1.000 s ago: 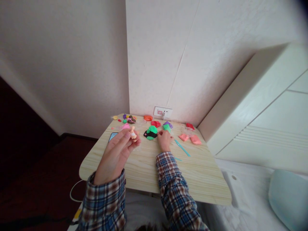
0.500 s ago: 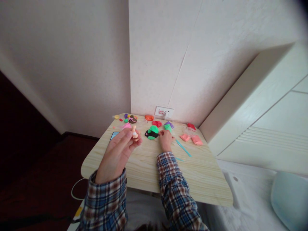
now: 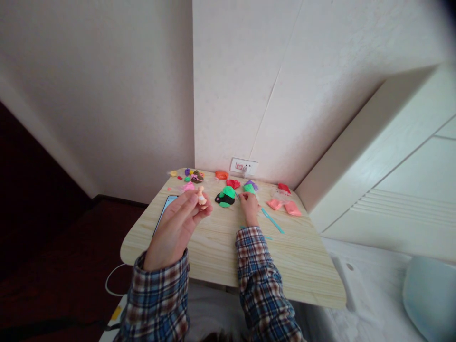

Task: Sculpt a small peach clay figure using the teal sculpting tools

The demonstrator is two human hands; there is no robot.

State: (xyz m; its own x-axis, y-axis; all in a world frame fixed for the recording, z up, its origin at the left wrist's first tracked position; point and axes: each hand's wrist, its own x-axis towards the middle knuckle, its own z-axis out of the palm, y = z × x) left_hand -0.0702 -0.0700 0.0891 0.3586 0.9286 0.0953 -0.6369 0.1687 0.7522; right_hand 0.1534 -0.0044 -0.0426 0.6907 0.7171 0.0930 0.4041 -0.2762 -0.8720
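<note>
My left hand, raised over the left of the table, is closed on a small peach-coloured clay figure, held upright between thumb and fingers. Lower down, my right hand rests at the tabletop with its fingers pinched together. A thin bluish tip shows by those fingertips, but what they hold is mostly hidden. Just left of them lies a black and green clay piece. Beyond them sits a green clay packet. A turquoise modelling tool lies right of my right hand.
Coral clay packets lie at the table's right, and red and orange ones near the wall. Small coloured clay pieces cluster at the back left. A phone lies partly behind my left hand. The wall holds a socket.
My right hand has shifted slightly right, away from the black and green clay piece, and a thin bluish tip now shows beside its fingers. My left hand keeps its hold on the figure.
</note>
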